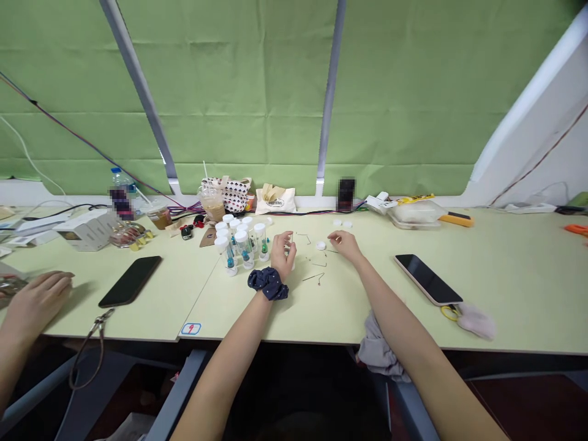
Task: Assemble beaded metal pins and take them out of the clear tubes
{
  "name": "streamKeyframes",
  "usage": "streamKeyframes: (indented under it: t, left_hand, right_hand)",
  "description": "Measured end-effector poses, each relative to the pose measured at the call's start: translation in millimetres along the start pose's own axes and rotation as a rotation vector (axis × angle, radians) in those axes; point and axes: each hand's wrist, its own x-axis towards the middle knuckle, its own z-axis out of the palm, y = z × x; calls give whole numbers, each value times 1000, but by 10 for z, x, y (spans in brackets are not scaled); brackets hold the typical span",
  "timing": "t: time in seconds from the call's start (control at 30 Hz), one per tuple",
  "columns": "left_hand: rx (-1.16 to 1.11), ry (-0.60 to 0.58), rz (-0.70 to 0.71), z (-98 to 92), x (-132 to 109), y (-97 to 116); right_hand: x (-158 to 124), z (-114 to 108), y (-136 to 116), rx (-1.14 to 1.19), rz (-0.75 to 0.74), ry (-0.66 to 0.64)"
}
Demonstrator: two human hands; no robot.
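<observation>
My left hand (pixel 282 252) is curled round a small clear vial held upright on the pale green table (pixel 505 275), right of a cluster of several white-capped vials (pixel 241 242). A dark blue scrunchie (pixel 269 283) sits on that wrist. My right hand (pixel 345 244) rests on the table with fingers pinched together beside a white cap (pixel 320 245); what it pinches, if anything, is too small to make out. Thin bent metal wires (pixel 315 277) lie between the hands. More white caps (pixel 342 223) lie farther back.
A black phone (pixel 131 280) lies at left and a pink-cased phone (pixel 428 279) at right. Another person's hand (pixel 37 297) rests at the far left. Drinks, a water bottle (pixel 120 193), small bags and boxes line the back edge. A grey cloth (pixel 379 349) hangs off the front edge.
</observation>
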Motion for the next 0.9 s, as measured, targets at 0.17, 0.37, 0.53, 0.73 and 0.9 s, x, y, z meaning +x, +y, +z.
streamKeyframes:
  t: [0.17, 0.37, 0.53, 0.73, 0.9]
  left_hand:
    - [-3, -1, -6, 0, -6, -19]
    - [4, -10, 0, -2, -2, 4]
    - [26, -55, 4, -34, 22, 52]
    - [-58, -258, -248, -23, 34, -74]
    - [-114, -339, -485, -3, 2, -176]
  right_hand:
    - [-76, 64, -163, 119, -124, -409]
    - [-154, 180, -314, -15, -156, -564]
    - [-228, 198, -457, -189, -135, -560]
    - [-313, 202, -670, -500, -131, -604]
    - [-387, 223, -889, -755, -178, -619]
